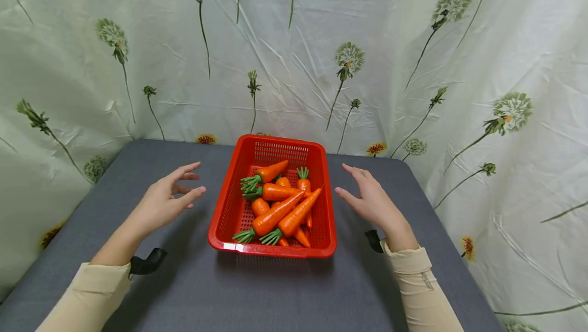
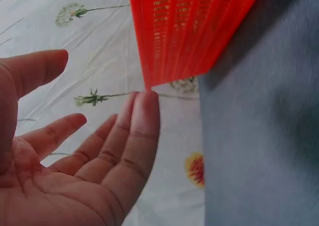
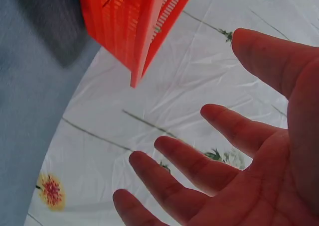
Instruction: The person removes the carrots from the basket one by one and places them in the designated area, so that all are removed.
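A red plastic basket point(image 1: 272, 251) with perforated walls stands on the grey table, holding several orange carrots point(image 1: 279, 214) with short green tops. My left hand point(image 1: 166, 200) hovers to the left of the basket, fingers extended and thumb apart, with nothing in it. To the right of the basket my right hand point(image 1: 373, 200) is held in the air, likewise holding nothing. Both palms face the basket, with a gap on each side in the head view. The basket's outer wall also appears in the left wrist view point(image 2: 179, 42) and the right wrist view point(image 3: 117, 32).
The grey cloth-covered table point(image 1: 275, 296) extends around the basket. Behind and at the sides hangs a pale curtain point(image 1: 294, 66) printed with dandelions, its lower part meeting the table's far edge. Dark straps point(image 1: 148, 262) sit at both wrists.
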{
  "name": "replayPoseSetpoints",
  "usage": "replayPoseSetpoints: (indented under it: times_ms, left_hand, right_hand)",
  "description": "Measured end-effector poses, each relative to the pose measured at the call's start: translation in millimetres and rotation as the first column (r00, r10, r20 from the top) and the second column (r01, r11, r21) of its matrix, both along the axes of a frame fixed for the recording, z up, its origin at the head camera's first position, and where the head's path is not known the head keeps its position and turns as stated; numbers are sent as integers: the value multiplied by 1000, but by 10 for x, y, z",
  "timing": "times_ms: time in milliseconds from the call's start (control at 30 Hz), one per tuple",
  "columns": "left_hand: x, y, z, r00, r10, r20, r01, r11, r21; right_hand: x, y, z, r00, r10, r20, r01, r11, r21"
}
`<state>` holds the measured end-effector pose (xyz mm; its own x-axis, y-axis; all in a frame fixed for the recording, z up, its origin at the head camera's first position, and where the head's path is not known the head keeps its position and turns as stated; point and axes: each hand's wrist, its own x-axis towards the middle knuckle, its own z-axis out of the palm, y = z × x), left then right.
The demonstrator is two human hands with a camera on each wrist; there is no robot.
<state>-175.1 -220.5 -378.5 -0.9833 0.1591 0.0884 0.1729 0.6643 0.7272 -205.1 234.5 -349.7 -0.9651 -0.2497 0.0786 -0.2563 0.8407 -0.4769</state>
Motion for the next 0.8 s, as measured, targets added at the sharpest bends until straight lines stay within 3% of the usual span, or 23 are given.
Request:
replayPoseSetpoints:
  times_ms: [133,267,533,800]
  left_hand:
    - [-13,14,-46,996,-43,77,32,989,146]
    - [-43,53,-130,992,-86,93,61,968,241]
    - [-101,144,-302,986,-126,105,83,935,346]
    - [-135,186,-407,983,-131,131,66,909,412]
  right_hand:
    - [-26,-51,5,1000,29,11,-28,999,-38]
    - [-62,-111,14,999,34,36,-32,998,-55]
    - [-184,-251,-13,989,87,117,-78,994,-80]
    - [-252,-345,-12,980,155,122,-147,987,-71]
